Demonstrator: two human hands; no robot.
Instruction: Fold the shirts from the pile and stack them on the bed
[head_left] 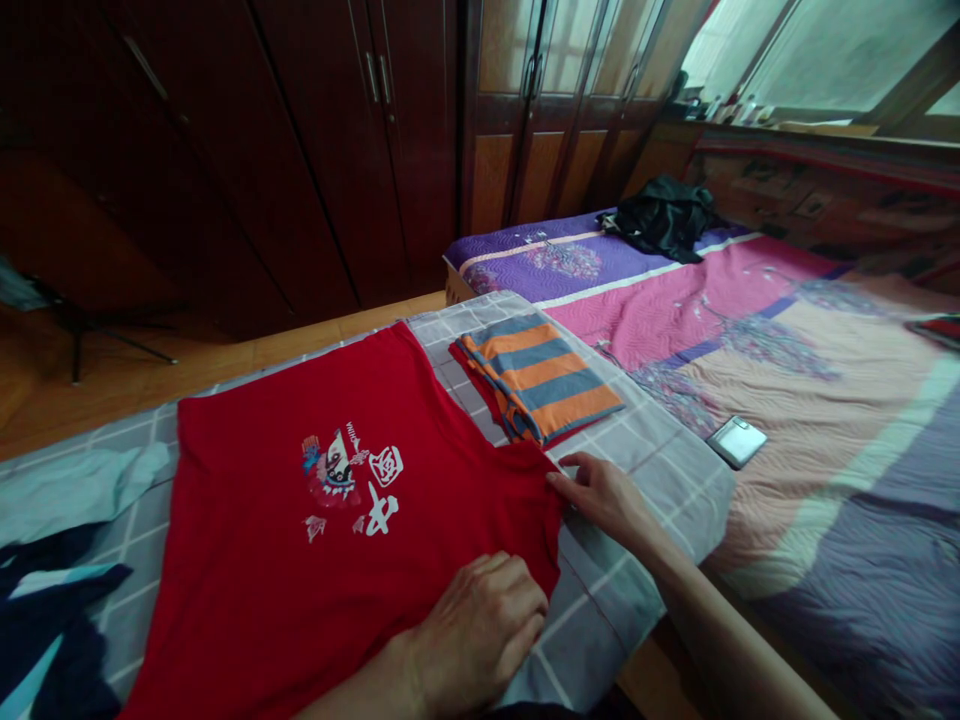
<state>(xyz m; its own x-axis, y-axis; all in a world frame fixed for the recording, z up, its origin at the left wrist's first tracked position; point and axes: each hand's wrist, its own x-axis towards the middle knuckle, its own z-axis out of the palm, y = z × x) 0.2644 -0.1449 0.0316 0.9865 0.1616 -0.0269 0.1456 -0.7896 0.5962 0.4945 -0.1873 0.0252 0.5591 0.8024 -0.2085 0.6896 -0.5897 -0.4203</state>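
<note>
A red T-shirt with a printed opera-mask figure and white characters lies spread over a grey checked cloth. My left hand rests at the shirt's near edge, its fingers curled down on the fabric; the fingertips are hidden. At the shirt's right end, my right hand pinches the edge near the collar between thumb and fingers. Just beyond the shirt sits a folded orange-and-grey striped garment, with folded red cloth showing under its left side.
Pale green and dark blue clothes lie at the left. To the right is a bed with a purple, pink and cream cover, holding a phone and a black garment. Dark wooden wardrobes line the back.
</note>
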